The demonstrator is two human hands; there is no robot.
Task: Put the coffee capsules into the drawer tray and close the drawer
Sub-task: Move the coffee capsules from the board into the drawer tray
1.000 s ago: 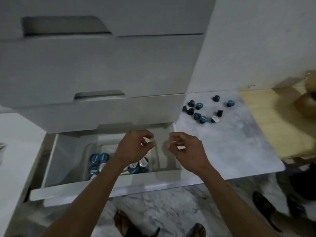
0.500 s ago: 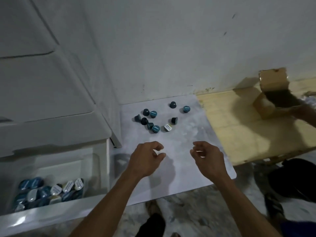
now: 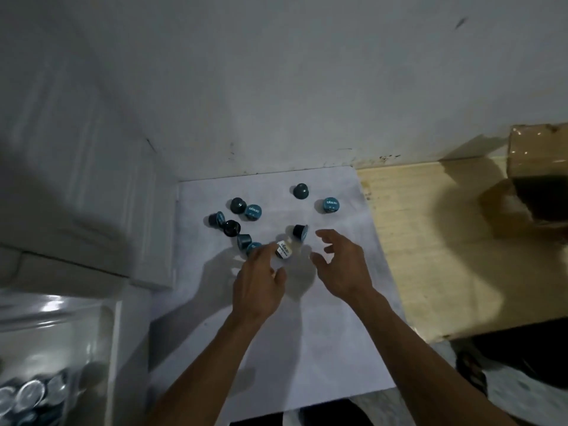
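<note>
Reaching with open, empty fingers, the left hand [image 3: 256, 282] and right hand [image 3: 341, 265] hover over nine loose capsules [image 3: 283, 249] on the white board [image 3: 322, 333]; others already fill the open drawer tray [image 3: 55, 333], near left.

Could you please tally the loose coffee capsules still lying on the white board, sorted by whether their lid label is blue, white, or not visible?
Blue label showing: 5, such as this capsule
White label showing: 1, the white-lidded capsule
Label not visible: 3, such as the dark capsule
Total: 9
</note>
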